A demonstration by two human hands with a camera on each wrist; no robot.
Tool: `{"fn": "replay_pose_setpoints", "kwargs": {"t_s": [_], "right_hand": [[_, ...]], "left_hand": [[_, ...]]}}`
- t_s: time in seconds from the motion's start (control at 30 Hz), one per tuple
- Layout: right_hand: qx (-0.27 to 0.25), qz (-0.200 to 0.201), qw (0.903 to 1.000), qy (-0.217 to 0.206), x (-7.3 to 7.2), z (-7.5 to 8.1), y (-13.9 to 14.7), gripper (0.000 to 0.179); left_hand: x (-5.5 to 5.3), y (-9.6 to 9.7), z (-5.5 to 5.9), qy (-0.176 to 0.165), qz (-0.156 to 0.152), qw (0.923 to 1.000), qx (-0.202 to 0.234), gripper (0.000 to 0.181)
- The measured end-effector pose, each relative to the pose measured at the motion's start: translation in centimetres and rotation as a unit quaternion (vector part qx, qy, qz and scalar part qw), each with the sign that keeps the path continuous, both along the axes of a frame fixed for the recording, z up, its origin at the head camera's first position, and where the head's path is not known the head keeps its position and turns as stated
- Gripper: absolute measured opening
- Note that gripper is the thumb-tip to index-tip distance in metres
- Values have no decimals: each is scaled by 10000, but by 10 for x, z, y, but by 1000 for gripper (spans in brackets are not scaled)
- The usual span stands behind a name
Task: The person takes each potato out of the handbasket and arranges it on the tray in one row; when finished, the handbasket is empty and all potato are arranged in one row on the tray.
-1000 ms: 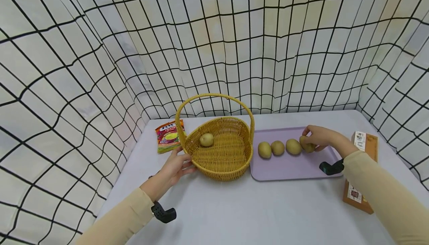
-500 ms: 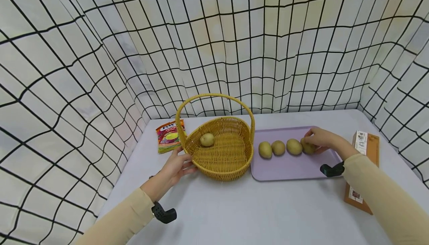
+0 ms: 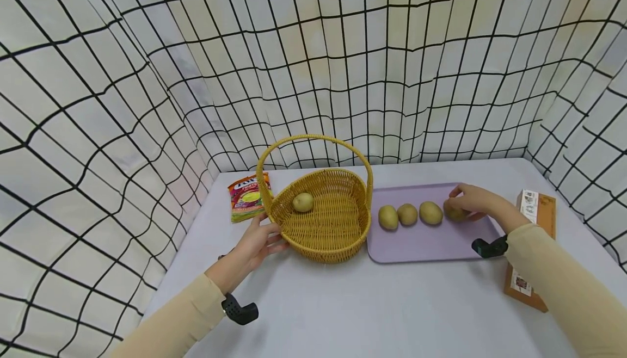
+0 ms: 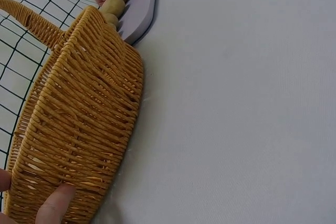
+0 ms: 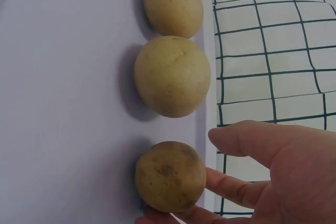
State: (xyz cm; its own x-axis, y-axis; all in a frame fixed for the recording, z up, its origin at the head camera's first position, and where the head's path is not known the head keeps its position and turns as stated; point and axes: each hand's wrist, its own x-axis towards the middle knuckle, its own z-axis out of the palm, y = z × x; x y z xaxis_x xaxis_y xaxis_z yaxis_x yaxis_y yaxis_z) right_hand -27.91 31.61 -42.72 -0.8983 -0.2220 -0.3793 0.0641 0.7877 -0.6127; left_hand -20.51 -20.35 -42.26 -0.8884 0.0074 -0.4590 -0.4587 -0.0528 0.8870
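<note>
At the left side of a yellow wicker basket (image 3: 325, 249) with a tall handle, my left hand (image 3: 254, 242) grips the wall, its fingers (image 4: 56, 203) against the weave. One potato (image 3: 303, 202) lies inside the basket. On the lilac tray (image 3: 416, 246) beside it, several potatoes stand in a row. My right hand (image 3: 475, 201) has its fingers curled round the far-right potato (image 5: 170, 177), which it partly covers in the head view. The right wrist view shows the thumb apart from this potato. A gap separates it from the neighbouring potato (image 5: 172, 76).
A bright candy packet (image 3: 246, 198) lies behind the basket's left side. Right of the tray is a long brown box (image 3: 545, 216), partly under my right forearm. Black netting (image 3: 343, 75) over white cloth rises along the table's back and sides.
My right hand has shifted slightly right with the far-right potato, opening a small gap to its neighbour. The left hand and the basket stay as they were.
</note>
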Motion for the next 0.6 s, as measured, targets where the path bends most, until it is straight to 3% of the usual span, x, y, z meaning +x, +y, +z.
{"fn": "replay_pose_setpoints", "kwargs": {"t_s": [0.3, 0.6], "right_hand": [[-101, -68, 9999, -21, 0, -7, -1, 50], [109, -43, 9999, -26, 4, 4, -2, 60]], "left_hand": [[-1, 0, 0, -21, 18, 10000, -18, 83], [-1, -1, -1, -10, 12, 10000, 10, 82]]}}
